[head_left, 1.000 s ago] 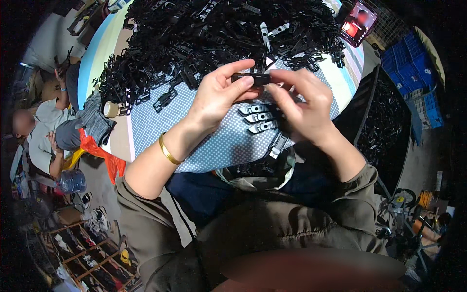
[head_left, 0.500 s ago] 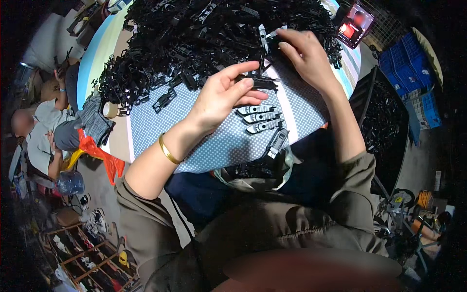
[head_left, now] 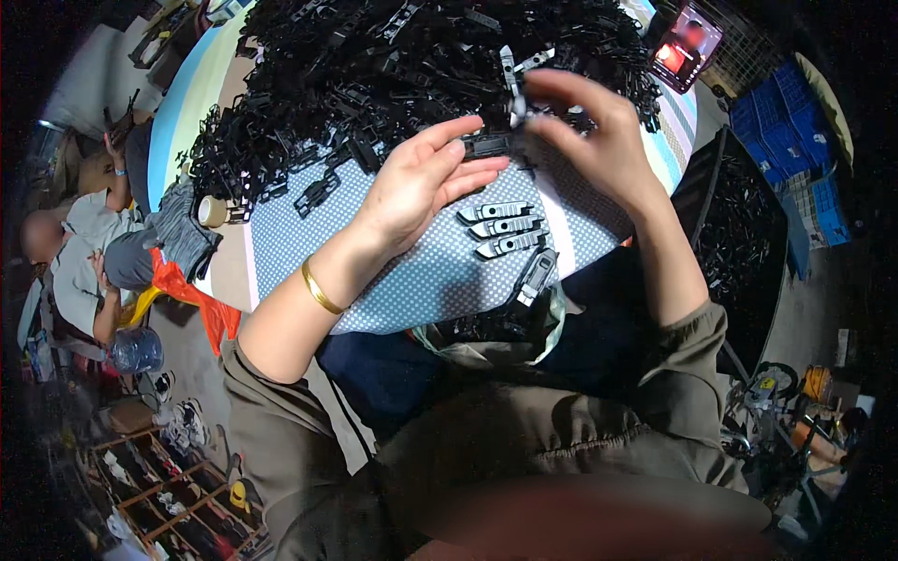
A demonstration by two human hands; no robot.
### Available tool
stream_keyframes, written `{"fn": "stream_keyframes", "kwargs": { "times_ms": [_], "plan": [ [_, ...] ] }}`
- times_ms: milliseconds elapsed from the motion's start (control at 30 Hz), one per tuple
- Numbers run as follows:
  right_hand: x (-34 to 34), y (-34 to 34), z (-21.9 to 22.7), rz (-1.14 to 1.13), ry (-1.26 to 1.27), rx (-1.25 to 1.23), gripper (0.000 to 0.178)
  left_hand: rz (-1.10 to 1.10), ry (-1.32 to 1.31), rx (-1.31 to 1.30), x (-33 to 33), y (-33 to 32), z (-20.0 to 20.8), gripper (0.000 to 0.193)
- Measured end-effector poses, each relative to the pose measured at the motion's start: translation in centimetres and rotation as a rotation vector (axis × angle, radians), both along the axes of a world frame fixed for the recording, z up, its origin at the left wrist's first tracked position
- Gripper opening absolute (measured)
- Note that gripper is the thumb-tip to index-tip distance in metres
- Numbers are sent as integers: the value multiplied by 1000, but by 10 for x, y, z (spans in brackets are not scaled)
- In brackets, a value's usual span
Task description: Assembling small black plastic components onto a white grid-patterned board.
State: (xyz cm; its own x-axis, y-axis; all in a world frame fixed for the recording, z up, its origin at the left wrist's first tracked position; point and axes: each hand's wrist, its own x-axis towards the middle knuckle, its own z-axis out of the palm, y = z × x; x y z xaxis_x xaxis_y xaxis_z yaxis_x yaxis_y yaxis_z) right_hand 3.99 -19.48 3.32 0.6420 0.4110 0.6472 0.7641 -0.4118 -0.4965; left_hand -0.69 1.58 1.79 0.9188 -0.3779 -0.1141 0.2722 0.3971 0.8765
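Worktop (head_left: 374,285), heap of black parts (head_left: 374,89) along its far edge.
Left hand (head_left: 412,185) and right hand (head_left: 608,140) over mid-worktop; row of three silvery-black parts (head_left: 506,227) toward near edge; black clip (head_left: 488,146) pinched narrow in left, between row and heap; blurred silvery piece (head_left: 517,112) by right thumb, can't tell if gripped.

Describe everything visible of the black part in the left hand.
The black part is small, long and narrow, with a slight plastic-like sheen and what looks like a recessed middle. It lies roughly crosswise, its left end held between the thumb and fingers of the left hand. Its free end points toward the right hand; blur hides whether that hand touches it.
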Motion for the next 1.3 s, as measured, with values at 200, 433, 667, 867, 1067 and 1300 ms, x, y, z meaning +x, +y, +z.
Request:
{"fn": "stream_keyframes", "kwargs": {
  "times_ms": [200,433,667,867,1067,1300],
  "plan": [
    [-31,12,5,71,-59,-172,44,-29,-47,-2,0,-2,-7,38],
    [-39,20,2,35,-200,-188,41,-12,-81,56,-2,-7,-13,36],
    [-40,18,6,-10,-222,-205,41,-14,-81,34,-4,-4,-8,38],
    [-44,24,1,-27,-340,-210,39,8,-218,81,-5,-7,-15,38],
    [-45,27,4,-19,-377,-195,38,55,-175,36,-7,-9,-7,38],
    [-45,26,4,-60,-356,-204,38,8,-195,113,-6,-5,-8,39]
  ]
}}
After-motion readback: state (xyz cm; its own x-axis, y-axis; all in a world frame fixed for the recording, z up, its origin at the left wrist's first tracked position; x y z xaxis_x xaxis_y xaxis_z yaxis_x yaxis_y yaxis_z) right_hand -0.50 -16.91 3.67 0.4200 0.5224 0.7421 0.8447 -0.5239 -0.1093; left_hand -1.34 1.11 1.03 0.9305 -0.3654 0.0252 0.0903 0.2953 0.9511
